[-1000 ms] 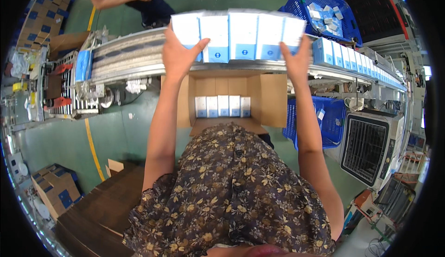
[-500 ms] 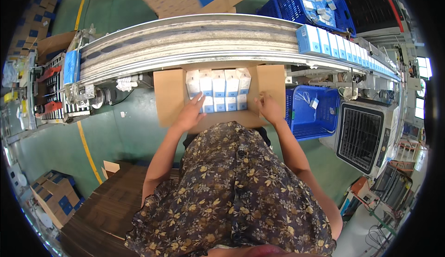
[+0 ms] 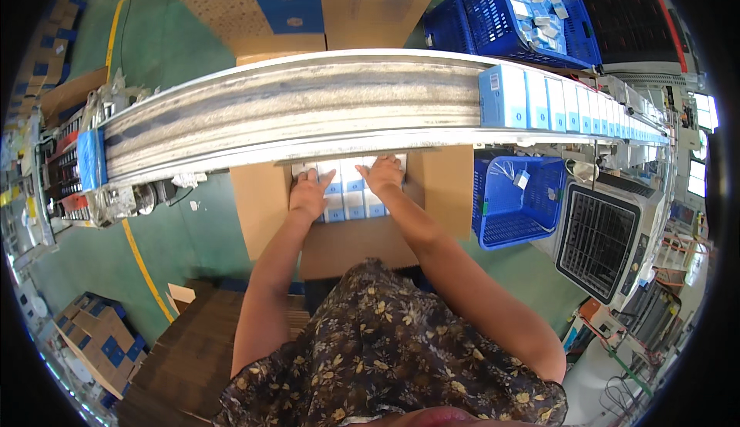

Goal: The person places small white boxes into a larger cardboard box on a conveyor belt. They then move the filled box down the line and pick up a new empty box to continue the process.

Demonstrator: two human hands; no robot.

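Before me, an open brown cardboard box [image 3: 339, 257] has its side flaps folded outward. Rows of small white-and-blue cartons [image 3: 354, 206] stand packed inside it. My left hand [image 3: 308, 195] reaches over the left end of the rows, thumb and fingers apart, resting on or beside the cartons. Over the right-hand part of the far row lies my right hand [image 3: 383, 173], its fingers spread and nothing in its grasp. The conveyor's near edge partly covers the far side of the box.
Across the far side runs a conveyor [image 3: 308, 95], with a line of upright blue-and-white cartons [image 3: 505, 97] at its right. A blue crate [image 3: 516, 226] sits right of the box; another crate [image 3: 501, 34] holds loose cartons. Flattened cardboard [image 3: 185, 350] is stacked at lower left.
Both hands have moved onto the small cartons, the right one coming in from the box's right side. My view has shifted, so the conveyor and box appear lower.
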